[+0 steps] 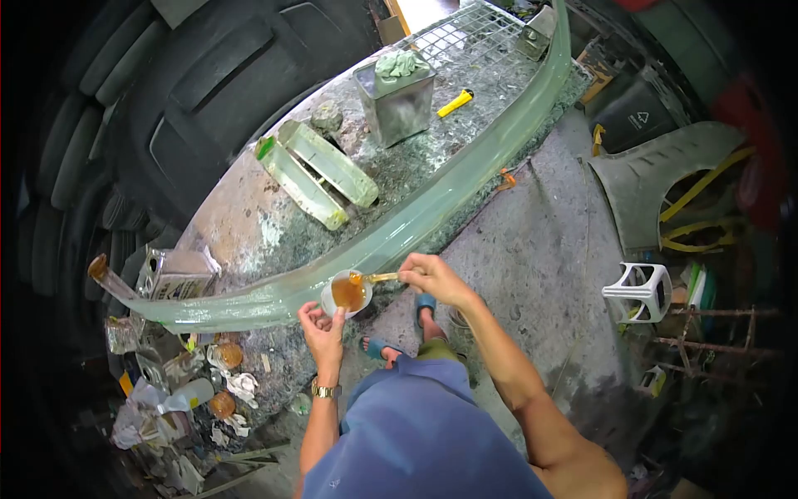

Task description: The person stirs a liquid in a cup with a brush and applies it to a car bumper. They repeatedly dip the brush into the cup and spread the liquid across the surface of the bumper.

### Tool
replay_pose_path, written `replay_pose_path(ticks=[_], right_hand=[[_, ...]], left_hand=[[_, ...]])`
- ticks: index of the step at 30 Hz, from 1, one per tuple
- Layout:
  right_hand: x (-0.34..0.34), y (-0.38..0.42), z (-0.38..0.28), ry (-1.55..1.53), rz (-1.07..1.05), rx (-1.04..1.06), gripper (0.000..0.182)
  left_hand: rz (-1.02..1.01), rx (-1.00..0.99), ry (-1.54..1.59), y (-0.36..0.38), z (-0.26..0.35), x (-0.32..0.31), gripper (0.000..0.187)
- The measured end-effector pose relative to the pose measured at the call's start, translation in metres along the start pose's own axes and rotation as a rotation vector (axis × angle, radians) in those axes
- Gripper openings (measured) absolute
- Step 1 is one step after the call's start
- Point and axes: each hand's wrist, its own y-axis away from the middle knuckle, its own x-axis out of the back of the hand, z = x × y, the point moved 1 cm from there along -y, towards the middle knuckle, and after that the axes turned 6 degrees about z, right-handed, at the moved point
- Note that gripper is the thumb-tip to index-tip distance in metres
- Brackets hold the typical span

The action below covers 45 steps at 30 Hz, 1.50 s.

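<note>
My left hand [322, 327] is wrapped round the side of a white cup [339, 309] with amber liquid in it. Between the fingers of my right hand [426, 274] is the handle of a brush [382, 277], whose amber-coloured end is at the cup's mouth. Just beyond the cup, a long, curved, glossy greenish piece [399, 229] lies along the near edge of the worktable [229, 200]. The cup is close to this piece; whether they touch, I cannot tell.
On the table are two pale trough-shaped pieces [332, 170], a metal can [397, 104], a yellow-handled tool [455, 103] and a wire grid [461, 33]. Rubbish lies at lower left. A white stool [638, 291] and a grey curved panel [644, 183] stand at right.
</note>
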Motion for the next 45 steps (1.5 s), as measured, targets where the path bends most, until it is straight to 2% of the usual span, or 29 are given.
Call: replay_pose_path(ticks=[5,7,8,10,11,13,17,21,24,28,36,40,41,43,45], right_hand=[[0.034,-0.048,0.025,0.114,0.131,0.057,0.011],[0.04,-0.071,0.041,0.363,0.284,0.178,0.014],[0.046,-0.076,0.05,0.356,0.288,0.173,0.014],[0.056,-0.08,0.059,0.459,0.556,0.247,0.015],[0.06,-0.079,0.061,0.45,0.561,0.245,0.015],[0.067,-0.069,0.068,0.369,0.801,0.106,0.015],[0.021,-0.062,0.088,0.317,0.959,0.175,0.016],[-0.06,-0.059,0.091,0.364,0.761,0.197,0.017],[-0.098,-0.052,0.084,0.383,0.708,0.199,0.018],[-0.132,-0.051,0.089,0.431,0.665,0.306,0.019],[-0.178,-0.042,0.091,0.529,0.459,0.358,0.021],[-0.164,-0.036,0.088,0.51,0.365,0.46,0.016],[-0.15,-0.035,0.085,0.514,0.394,0.457,0.016],[-0.116,-0.033,0.079,0.587,0.31,0.458,0.01],[-0.074,-0.041,0.08,0.615,0.341,0.372,0.006]], left_hand=[[0.079,0.052,0.056,-0.011,-0.012,0.013,0.053],[0.082,0.076,0.041,-0.011,-0.015,0.018,0.051],[0.091,0.1,0.111,-0.008,-0.008,0.02,0.049],[0.102,0.101,0.148,-0.004,-0.002,0.026,0.042],[0.098,0.097,0.139,-0.001,0.002,0.03,0.042],[0.117,0.152,0.126,0.008,0.01,0.04,0.039],[0.097,0.171,0.147,0.021,0.02,0.055,0.037],[0.082,0.172,0.11,0.026,0.018,0.076,0.037],[0.07,0.165,0.1,0.029,0.021,0.088,0.039],[0.067,0.188,0.137,0.035,0.023,0.104,0.041],[0.108,0.191,0.137,0.044,0.016,0.134,0.04],[0.119,0.209,0.133,0.049,0.019,0.134,0.038],[0.091,0.203,0.132,0.049,0.019,0.132,0.038],[0.124,0.225,0.124,0.048,0.019,0.128,0.038],[0.093,0.219,0.1,0.046,0.019,0.123,0.039]])
